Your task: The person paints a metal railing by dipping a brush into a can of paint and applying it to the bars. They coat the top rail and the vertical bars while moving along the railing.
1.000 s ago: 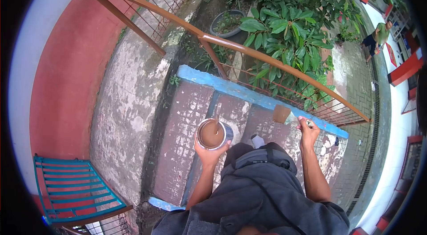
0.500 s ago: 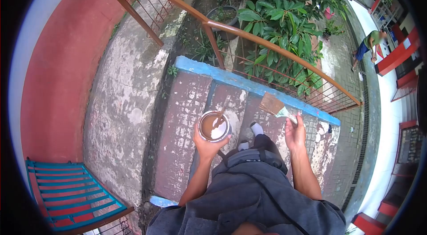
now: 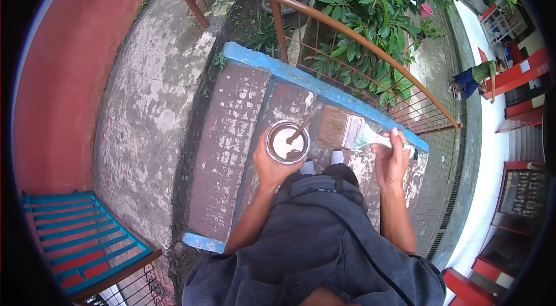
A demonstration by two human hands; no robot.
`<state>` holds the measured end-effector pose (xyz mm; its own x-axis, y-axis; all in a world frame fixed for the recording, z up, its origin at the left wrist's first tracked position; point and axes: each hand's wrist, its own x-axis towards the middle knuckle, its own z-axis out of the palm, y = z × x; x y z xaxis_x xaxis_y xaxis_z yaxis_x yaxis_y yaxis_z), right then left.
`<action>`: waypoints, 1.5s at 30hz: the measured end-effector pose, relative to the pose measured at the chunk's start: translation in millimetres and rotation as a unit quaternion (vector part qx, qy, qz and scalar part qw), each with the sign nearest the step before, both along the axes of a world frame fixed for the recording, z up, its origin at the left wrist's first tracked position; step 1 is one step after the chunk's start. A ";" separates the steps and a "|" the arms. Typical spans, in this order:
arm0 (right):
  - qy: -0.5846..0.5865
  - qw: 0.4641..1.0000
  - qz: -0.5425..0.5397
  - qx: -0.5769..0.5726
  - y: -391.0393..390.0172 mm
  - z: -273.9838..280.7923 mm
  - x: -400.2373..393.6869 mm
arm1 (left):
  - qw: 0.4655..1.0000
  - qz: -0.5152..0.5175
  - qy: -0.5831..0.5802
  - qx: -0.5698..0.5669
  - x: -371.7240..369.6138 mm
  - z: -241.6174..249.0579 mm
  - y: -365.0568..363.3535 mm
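My left hand is wrapped round a round can of brown paint, with a thin stick leaning in it. In my right hand, the fingers are closed on the pale handle of a wide paintbrush. The brush lies roughly level, its brown bristles pointing left towards the can, with a gap between them. Beneath both hands are worn brown steps with a blue edge.
A brown metal railing runs beyond the steps, with leafy plants behind it. At lower left stands a teal slatted gate. Another person bends forward at the far right. A red wall rises at left.
The brush has turned flatter and moved closer to the can, and appears larger. The can has shifted slightly up and right. The other person has changed posture, and the view has shifted.
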<state>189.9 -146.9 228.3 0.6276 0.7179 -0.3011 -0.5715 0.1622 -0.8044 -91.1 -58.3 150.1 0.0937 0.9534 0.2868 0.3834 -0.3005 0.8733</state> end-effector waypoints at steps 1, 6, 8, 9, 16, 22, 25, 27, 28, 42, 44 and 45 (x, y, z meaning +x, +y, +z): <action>-0.060 0.998 0.020 0.020 -0.7 2.4 -1.7 | 1.000 -0.006 0.007 0.006 2.4 3.4 -1.1; -0.229 0.970 0.057 0.057 2.6 22.2 -21.9 | 1.000 -0.025 0.017 0.002 9.9 4.1 -8.4; -0.264 0.960 0.080 0.051 -0.8 25.1 -27.2 | 0.999 -0.044 0.014 0.007 14.6 6.2 -12.8; -0.299 0.948 0.097 0.049 -2.2 26.1 -28.5 | 0.999 -0.049 0.009 0.001 17.9 7.4 -14.7; -0.293 0.953 0.077 0.011 -9.7 16.7 -27.7 | 0.998 -0.064 -0.003 -0.001 28.8 4.0 -23.1; -0.125 0.990 0.062 0.005 -18.9 16.0 -10.2 | 0.999 -0.049 -0.001 -0.021 38.0 -8.8 -24.2; -0.061 0.998 0.015 -0.015 -25.3 13.1 6.7 | 0.999 -0.026 0.001 -0.044 46.9 -17.0 -19.0; -0.038 0.998 -0.024 -0.033 -29.7 11.5 19.6 | 0.998 -0.029 -0.010 -0.052 53.6 -22.3 -14.9; -0.014 0.997 -0.057 -0.048 -32.2 10.1 27.7 | 0.998 -0.026 -0.019 -0.059 57.6 -24.7 -12.9; 0.038 0.990 -0.044 -0.129 -7.5 -112.5 176.4 | 0.993 0.032 -0.098 -0.058 142.2 -55.6 16.7; 0.056 0.986 -0.046 -0.147 1.5 -136.4 184.9 | 0.997 0.037 -0.055 -0.044 152.9 -62.8 21.9; 0.084 0.985 -0.048 -0.141 4.5 -148.3 189.7 | 0.997 0.041 -0.034 -0.052 159.1 -66.1 24.0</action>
<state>379.6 -142.4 80.0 0.6126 0.5308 -0.5857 -0.6935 0.0053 -0.7205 68.0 -34.3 84.0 -0.0027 0.9819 0.1895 0.3429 -0.1771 0.9225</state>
